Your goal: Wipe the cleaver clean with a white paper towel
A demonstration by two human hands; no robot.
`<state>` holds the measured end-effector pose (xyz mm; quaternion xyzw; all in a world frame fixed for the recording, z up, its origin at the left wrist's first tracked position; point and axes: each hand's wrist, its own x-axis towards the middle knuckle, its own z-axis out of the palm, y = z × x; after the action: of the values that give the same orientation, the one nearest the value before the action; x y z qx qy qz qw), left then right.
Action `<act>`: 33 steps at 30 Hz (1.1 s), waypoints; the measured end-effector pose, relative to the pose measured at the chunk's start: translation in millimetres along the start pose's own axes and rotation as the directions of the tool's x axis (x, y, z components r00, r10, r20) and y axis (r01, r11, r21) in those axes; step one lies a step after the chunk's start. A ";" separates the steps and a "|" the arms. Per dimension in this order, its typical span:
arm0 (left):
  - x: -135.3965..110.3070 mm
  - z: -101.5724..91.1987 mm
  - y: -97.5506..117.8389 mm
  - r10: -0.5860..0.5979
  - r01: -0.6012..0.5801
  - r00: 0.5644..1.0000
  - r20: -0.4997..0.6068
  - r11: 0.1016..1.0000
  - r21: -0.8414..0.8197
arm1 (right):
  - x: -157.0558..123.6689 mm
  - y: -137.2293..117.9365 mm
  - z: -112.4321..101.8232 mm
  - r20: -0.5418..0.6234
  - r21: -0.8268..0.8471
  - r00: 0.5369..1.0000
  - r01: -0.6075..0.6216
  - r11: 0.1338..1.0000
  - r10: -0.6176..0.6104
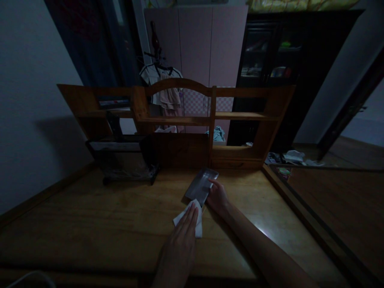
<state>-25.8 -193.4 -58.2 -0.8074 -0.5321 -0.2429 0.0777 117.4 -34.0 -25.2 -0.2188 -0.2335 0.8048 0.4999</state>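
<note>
My right hand (218,198) grips the right edge of a flat, rectangular grey metal piece (200,185), its thumb on top. The piece is tilted just above the wooden desk, and I cannot make out exactly what it is. At its near end, my left hand (183,236) presses a folded white tissue (198,229) under its straight fingers. The tissue touches the near edge of the metal, and part of it sticks out on both sides of the fingers.
On the left of the wooden desk (120,220) stands a black-framed box (120,160) with a dark handle upright on it. A wooden shelf unit (177,120) runs along the back. Behind it are hanging clothes (169,92) and a pink wardrobe (195,44).
</note>
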 end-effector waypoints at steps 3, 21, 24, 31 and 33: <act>-0.4 1.6 0.3 -0.005 0.005 1.000 -0.003 1.000 -0.012 | -0.7 -0.7 1.1 -0.009 0.016 0.999 -0.036 0.999 0.036; 0.3 -1.9 6.6 -0.051 0.051 0.998 -0.022 0.998 -0.034 | -0.9 -1.3 4.5 -0.027 0.028 0.999 -0.034 0.999 0.035; -0.1 -2.5 7.6 -0.066 0.064 0.997 -0.029 0.997 -0.049 | -2.0 -1.7 4.7 -0.027 0.022 0.999 -0.037 0.999 0.038; 0.7 -1.9 8.1 -0.069 0.068 0.997 -0.017 0.995 -0.068 | -2.7 -1.9 4.5 -0.027 0.021 0.999 -0.046 0.999 0.047; 0.2 0.8 6.4 -0.080 0.079 0.997 -0.007 0.993 -0.083 | -2.3 -1.9 4.7 -0.026 0.020 0.999 -0.046 0.999 0.047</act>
<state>-19.7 -195.7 -58.0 -0.7869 -0.5528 -0.2717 0.0371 116.9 -36.1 -20.1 -0.2297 -0.2141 0.8155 0.4862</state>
